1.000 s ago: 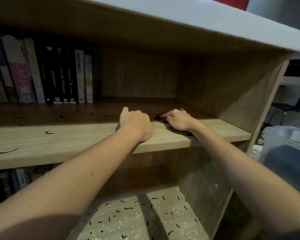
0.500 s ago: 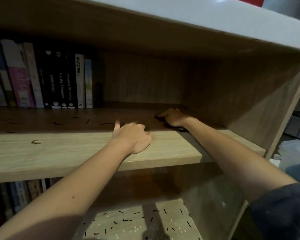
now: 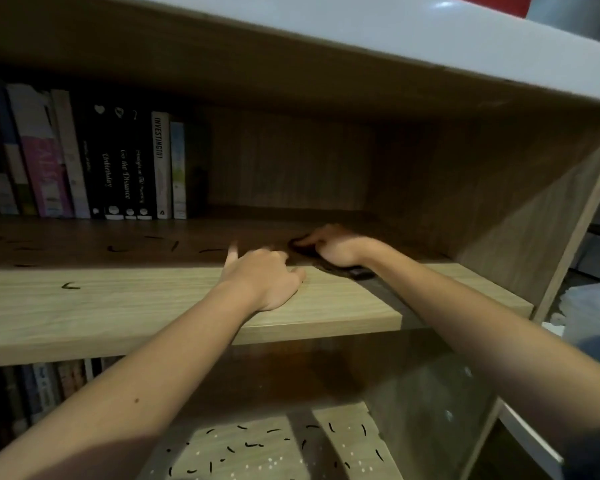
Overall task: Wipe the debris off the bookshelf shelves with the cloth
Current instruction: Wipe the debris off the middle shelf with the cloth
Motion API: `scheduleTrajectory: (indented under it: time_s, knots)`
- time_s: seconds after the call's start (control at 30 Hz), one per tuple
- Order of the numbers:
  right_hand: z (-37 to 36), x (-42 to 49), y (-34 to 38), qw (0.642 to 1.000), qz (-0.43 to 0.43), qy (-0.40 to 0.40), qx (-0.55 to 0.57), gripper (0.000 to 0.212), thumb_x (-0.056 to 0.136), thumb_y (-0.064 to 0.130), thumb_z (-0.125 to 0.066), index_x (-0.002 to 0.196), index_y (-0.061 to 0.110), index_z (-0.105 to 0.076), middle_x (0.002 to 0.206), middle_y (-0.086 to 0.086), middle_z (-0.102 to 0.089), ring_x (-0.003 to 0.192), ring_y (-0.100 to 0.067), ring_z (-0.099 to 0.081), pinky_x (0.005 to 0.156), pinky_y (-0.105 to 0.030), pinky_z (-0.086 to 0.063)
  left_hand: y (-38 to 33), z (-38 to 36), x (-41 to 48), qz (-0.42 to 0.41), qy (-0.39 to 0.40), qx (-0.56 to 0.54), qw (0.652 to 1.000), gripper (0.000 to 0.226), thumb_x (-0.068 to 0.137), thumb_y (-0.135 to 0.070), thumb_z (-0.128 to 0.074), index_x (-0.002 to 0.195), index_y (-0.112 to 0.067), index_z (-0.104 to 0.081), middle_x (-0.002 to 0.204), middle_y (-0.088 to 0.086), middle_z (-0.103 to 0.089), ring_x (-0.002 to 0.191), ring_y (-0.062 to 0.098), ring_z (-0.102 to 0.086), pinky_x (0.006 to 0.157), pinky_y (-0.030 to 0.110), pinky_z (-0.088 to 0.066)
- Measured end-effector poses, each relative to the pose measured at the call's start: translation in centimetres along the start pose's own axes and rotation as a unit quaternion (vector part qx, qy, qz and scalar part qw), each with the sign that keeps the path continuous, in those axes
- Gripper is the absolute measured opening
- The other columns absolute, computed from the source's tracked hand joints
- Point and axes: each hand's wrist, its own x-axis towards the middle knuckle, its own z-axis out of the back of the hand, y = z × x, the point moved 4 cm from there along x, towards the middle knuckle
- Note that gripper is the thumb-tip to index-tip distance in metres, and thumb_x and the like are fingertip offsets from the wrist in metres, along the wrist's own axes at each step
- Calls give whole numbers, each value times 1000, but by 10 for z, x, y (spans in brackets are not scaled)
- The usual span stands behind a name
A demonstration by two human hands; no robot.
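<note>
The wooden middle shelf (image 3: 125,306) carries thin dark debris slivers (image 3: 118,250) on its left and centre. A dark cloth (image 3: 358,271) lies bunched on the shelf's right part. My right hand (image 3: 335,245) is on top of it with fingers curled down over the fabric, deep in the shaded back of the shelf. Just left of it, my left hand (image 3: 265,277) rests its heel on the shelf's lit front strip, fingers loosely curled, index finger lifted and blurred. More debris (image 3: 253,445) is scattered over the lower shelf.
A row of upright books (image 3: 118,164) fills the back left of the middle shelf. More books (image 3: 42,386) stand below on the left. The bookcase's side panel (image 3: 534,216) closes the right end. A translucent plastic bin (image 3: 596,306) stands outside it.
My right hand has slid with the cloth from the front edge toward the back of the shelf. My left hand has shifted slightly left and lifted its index finger.
</note>
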Motion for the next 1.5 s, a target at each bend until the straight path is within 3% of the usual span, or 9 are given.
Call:
scheduleTrajectory:
  time_s: [0.2, 0.4, 0.63, 0.8, 1.0, 1.17, 1.27, 1.4, 1.5]
  knots:
    - [25, 0, -41, 989, -110, -19, -92, 37, 98, 18, -41, 135, 24, -49, 140, -1, -47, 120, -23, -49, 98, -28, -39, 0, -1, 0, -2, 1, -5, 1000, 55, 96, -46, -22, 145, -22, -32, 154, 2, -26, 143, 17, -18, 113, 48, 11]
    - [-1, -6, 5, 998, 49, 27, -33, 42, 99, 10, -31, 133, 27, -48, 141, 4, -45, 125, -15, -44, 103, -25, -32, 0, 0, 1, -9, -11, -9, 1000, 55, 97, -45, -23, 145, -21, -32, 153, 3, -29, 142, 18, -20, 113, 48, 9]
    - [22, 10, -40, 990, -117, -34, -74, 35, 100, 26, -39, 132, 28, -51, 140, 2, -47, 121, -23, -49, 89, -24, -39, -1, 0, 0, -5, 2, -1, 1000, 55, 97, -46, -21, 146, -20, -30, 154, 5, -24, 143, 20, -17, 114, 48, 6]
    - [-6, 15, 12, 998, -43, 21, 46, 33, 97, 37, -41, 124, 30, -58, 126, 5, -58, 104, -16, -57, 94, -30, -43, -1, 1, 0, -8, 10, -5, 1000, 56, 98, -44, -22, 146, -18, -30, 154, 5, -23, 141, 22, -21, 114, 47, 3]
    - [4, 17, -19, 985, -155, -21, -71, 39, 98, 38, -34, 133, 29, -47, 140, -4, -45, 118, -27, -48, 101, -43, -39, -2, 28, -20, -75, -186, -74, 977, 31, 95, -31, -41, 119, -26, -60, 127, -5, -58, 128, 8, -42, 115, 38, 8]
    - [-14, 7, 28, 998, -70, -3, 12, 39, 98, 39, -35, 133, 29, -49, 144, -1, -42, 129, -24, -40, 109, -37, -30, 61, 42, -61, -40, -208, -51, 976, 25, 92, -24, -45, 102, -30, -67, 117, -10, -60, 118, 9, -45, 115, 38, -4]
    - [-22, -16, 53, 1000, -16, 1, 20, 40, 99, 15, -32, 134, 25, -49, 143, 0, -43, 130, -20, -39, 106, -28, -28, 91, 47, -83, -23, -206, -22, 978, 25, 92, -24, -46, 103, -31, -67, 119, -12, -58, 120, 10, -43, 115, 36, -5]
    - [-34, -58, 92, 997, 48, -53, 11, 45, 94, 8, -30, 126, 28, -57, 123, 1, -54, 115, -23, -43, 101, -39, -34, 102, 43, -95, -13, -179, -18, 984, 26, 93, -25, -44, 104, -30, -66, 120, -12, -58, 122, 8, -42, 115, 36, -1]
    - [-48, -100, 127, 993, 81, -82, -36, 45, 96, 13, -30, 130, 34, -51, 136, 10, -46, 103, -11, -36, 98, -37, -34, 102, 37, -99, -13, -179, -45, 983, 29, 94, -21, -40, 104, -27, -66, 119, -8, -60, 120, 9, -45, 115, 34, -2]
